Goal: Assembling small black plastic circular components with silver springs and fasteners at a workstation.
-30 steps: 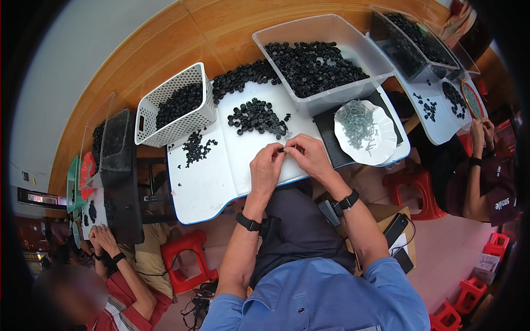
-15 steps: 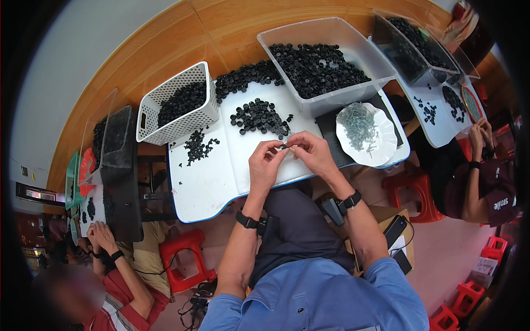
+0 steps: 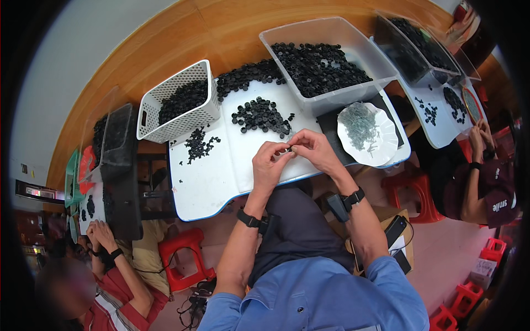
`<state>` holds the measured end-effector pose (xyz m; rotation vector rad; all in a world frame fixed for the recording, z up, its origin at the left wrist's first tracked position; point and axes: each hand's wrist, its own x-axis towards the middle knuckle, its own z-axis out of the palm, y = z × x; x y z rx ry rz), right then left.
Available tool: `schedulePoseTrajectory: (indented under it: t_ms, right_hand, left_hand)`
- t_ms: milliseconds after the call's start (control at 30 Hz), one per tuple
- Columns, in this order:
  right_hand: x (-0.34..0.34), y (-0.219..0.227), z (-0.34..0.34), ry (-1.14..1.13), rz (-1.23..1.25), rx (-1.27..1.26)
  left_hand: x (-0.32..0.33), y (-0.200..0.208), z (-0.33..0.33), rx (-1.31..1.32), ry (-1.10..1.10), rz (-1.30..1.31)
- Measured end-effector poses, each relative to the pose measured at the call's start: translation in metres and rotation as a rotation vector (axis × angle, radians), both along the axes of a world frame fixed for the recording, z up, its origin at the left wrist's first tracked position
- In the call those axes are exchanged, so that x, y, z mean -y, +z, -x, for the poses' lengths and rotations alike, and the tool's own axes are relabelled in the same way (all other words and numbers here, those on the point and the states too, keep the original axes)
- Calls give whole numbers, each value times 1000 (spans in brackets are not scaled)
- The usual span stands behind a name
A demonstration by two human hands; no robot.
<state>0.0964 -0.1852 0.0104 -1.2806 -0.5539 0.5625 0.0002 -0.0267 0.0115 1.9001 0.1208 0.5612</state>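
Over the front of the white table [image 3: 207, 187], my left hand [image 3: 270, 164] and my right hand [image 3: 314, 150] meet fingertip to fingertip. Both pinch a small black part [image 3: 289, 149], mostly hidden by the fingers. Just beyond them lies a loose pile of round black caps [image 3: 259, 115]. Smaller black pieces [image 3: 199, 145] are scattered to the left, below a white perforated basket [image 3: 179, 117] filled with black parts. To the right of my right hand, a white scalloped plate [image 3: 385, 144] holds a heap of thin, clear greenish pieces [image 3: 359, 126].
A large translucent bin [image 3: 353, 94] of black caps stands at the back, with more caps [image 3: 251, 74] heaped beside it. Co-workers' hands [image 3: 102, 234] are busy at tables left and right. Red stools [image 3: 185, 259] stand on the floor.
My hands, still pinched together, have shifted slightly right and the fingers have turned a little around the small black part. The piles look the same.
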Motion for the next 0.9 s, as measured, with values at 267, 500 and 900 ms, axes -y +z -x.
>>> schedulePoseTrajectory:
  t_ms: [267,500,900]
  right_hand:
    - [5,1,2,-16,28,-8]
    - [3,4,2,-30,60,-11]
    - [2,-4,4,-135,76,97]
  left_hand:
    - [7,4,2,37,14,-124]
    - [4,-1,2,68,43,-107]
    - [-1,1,2,53,19,-190]
